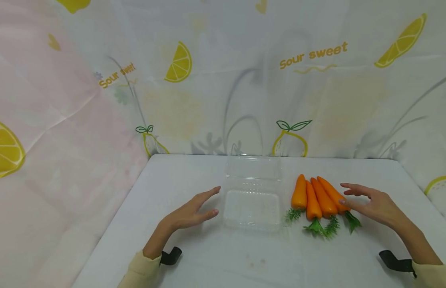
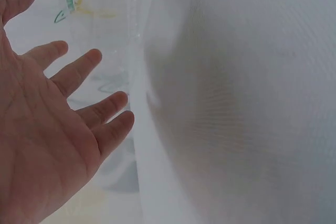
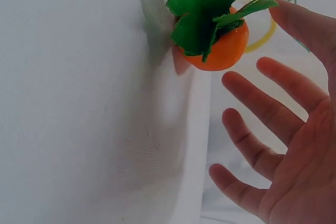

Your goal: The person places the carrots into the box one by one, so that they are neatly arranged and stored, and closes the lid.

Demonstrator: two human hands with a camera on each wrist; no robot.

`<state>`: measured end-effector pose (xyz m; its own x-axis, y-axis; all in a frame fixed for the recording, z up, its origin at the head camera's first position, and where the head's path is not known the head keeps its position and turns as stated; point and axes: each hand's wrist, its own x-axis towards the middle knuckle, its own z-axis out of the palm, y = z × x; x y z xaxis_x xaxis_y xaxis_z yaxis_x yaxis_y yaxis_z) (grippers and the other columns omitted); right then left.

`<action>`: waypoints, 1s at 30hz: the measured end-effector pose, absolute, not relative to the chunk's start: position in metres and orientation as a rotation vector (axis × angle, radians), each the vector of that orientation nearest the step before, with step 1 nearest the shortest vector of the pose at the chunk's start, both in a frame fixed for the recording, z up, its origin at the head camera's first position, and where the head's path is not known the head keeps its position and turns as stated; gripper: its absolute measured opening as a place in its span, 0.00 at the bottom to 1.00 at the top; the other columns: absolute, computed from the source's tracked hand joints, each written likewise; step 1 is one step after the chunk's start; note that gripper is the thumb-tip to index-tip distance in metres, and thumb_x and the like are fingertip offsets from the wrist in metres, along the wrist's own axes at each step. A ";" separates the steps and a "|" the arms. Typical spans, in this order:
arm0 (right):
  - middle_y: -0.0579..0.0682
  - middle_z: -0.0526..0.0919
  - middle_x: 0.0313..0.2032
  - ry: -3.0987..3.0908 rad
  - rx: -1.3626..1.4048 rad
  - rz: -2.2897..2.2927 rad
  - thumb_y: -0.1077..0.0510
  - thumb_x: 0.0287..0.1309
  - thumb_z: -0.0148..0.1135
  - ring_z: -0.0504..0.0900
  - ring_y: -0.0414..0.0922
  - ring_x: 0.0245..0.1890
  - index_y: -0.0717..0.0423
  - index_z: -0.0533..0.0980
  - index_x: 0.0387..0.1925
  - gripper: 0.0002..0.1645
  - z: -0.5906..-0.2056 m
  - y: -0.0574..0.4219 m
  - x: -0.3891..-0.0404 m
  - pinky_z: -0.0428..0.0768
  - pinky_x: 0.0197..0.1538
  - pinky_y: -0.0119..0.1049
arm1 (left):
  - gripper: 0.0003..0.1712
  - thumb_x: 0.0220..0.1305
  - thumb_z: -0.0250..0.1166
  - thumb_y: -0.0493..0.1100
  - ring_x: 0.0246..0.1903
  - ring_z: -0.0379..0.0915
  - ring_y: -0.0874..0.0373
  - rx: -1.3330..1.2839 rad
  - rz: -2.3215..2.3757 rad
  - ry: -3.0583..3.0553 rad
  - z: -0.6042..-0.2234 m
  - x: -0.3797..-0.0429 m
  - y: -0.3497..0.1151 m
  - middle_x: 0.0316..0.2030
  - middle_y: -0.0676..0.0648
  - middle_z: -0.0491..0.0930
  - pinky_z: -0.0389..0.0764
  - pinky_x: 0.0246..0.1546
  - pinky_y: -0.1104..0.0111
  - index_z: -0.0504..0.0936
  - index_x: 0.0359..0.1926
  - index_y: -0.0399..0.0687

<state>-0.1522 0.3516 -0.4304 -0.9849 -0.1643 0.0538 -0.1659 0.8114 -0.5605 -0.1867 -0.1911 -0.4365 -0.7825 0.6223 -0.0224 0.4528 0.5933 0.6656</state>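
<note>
My left hand (image 1: 190, 211) hovers with its fingers extended, just left of a clear plastic clamshell box (image 1: 251, 227). The box lies with its lid (image 1: 253, 170) folded back and nothing inside. In the left wrist view the palm and spread fingers of the left hand (image 2: 58, 114) hold nothing. Several orange carrots with green leafy tops lie side by side to the right of the box. At the rightmost carrot (image 1: 330, 193) is my right hand (image 1: 375, 205), fingers loosely extended. The right wrist view shows the carrot's green top (image 3: 202, 11) near the thumb; whether they touch I cannot tell.
A white cloth covers the table (image 1: 266, 260). Behind it hangs a curtain (image 1: 223, 100) printed with lemons and words, which continues along the left and right sides. Black straps (image 1: 170, 256) show at both wrists.
</note>
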 end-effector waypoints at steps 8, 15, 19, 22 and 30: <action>0.63 0.82 0.50 -3.008 0.270 0.969 0.43 0.62 0.65 0.70 0.66 0.57 0.58 0.72 0.65 0.36 -0.433 0.351 -0.150 0.65 0.51 0.71 | 0.43 0.70 0.56 0.62 0.73 0.46 0.53 0.884 0.953 2.553 -0.439 -0.187 -0.188 0.75 0.55 0.52 0.53 0.69 0.48 0.51 0.78 0.57; 0.63 0.83 0.49 -3.008 0.259 0.969 0.43 0.62 0.66 0.72 0.65 0.54 0.58 0.73 0.64 0.35 -0.436 0.351 -0.150 0.69 0.50 0.66 | 0.44 0.69 0.58 0.61 0.74 0.45 0.53 0.840 0.974 2.522 -0.441 -0.185 -0.185 0.75 0.55 0.51 0.53 0.69 0.46 0.50 0.78 0.55; 0.63 0.83 0.48 -3.029 0.252 0.959 0.43 0.61 0.66 0.73 0.66 0.54 0.58 0.74 0.64 0.35 -0.438 0.351 -0.150 0.71 0.49 0.64 | 0.45 0.69 0.58 0.62 0.74 0.45 0.55 0.830 0.968 2.514 -0.442 -0.184 -0.184 0.75 0.56 0.52 0.53 0.69 0.47 0.49 0.79 0.56; 0.63 0.83 0.47 -3.037 0.262 0.938 0.43 0.61 0.67 0.74 0.67 0.53 0.59 0.74 0.63 0.35 -0.439 0.351 -0.150 0.72 0.49 0.64 | 0.46 0.69 0.58 0.62 0.74 0.46 0.55 0.839 0.960 2.523 -0.443 -0.184 -0.184 0.75 0.55 0.52 0.54 0.69 0.47 0.48 0.79 0.56; 0.60 0.85 0.45 -3.041 0.248 0.897 0.43 0.60 0.68 0.77 0.63 0.50 0.57 0.77 0.60 0.32 -0.441 0.351 -0.152 0.75 0.44 0.51 | 0.46 0.68 0.58 0.63 0.73 0.47 0.55 0.835 0.962 2.527 -0.441 -0.184 -0.183 0.75 0.55 0.52 0.55 0.69 0.49 0.49 0.79 0.55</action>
